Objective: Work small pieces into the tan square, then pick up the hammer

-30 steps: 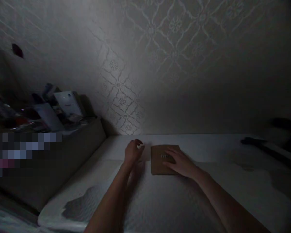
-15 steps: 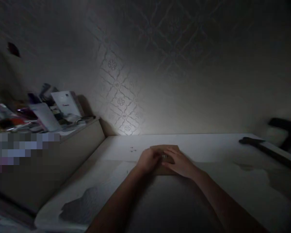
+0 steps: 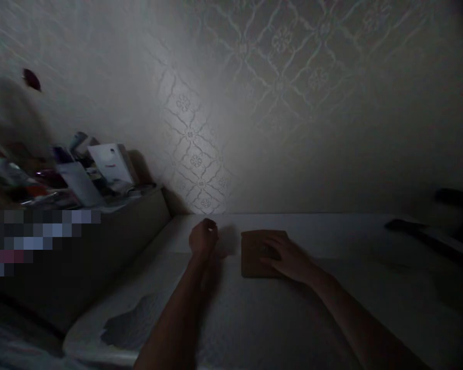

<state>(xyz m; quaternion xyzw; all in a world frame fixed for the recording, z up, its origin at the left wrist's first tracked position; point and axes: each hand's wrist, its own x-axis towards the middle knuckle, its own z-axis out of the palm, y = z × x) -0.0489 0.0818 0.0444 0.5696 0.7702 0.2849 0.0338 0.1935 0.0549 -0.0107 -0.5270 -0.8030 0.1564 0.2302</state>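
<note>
Resting flat on a brown cardboard piece (image 3: 259,253), the right hand (image 3: 289,258) lay released, fingers spread, pinning it to the white desk (image 3: 332,234) near the wall. Left hand (image 3: 202,239) sat just beside the piece, apart from it, curled shut; whether it held anything could not be told. Risk, judged: dim light could let small items be lost, and the piece might slide if pressure eased. White boxes (image 3: 110,163) on the side shelf (image 3: 139,205) bore printing, unreadable.
</note>
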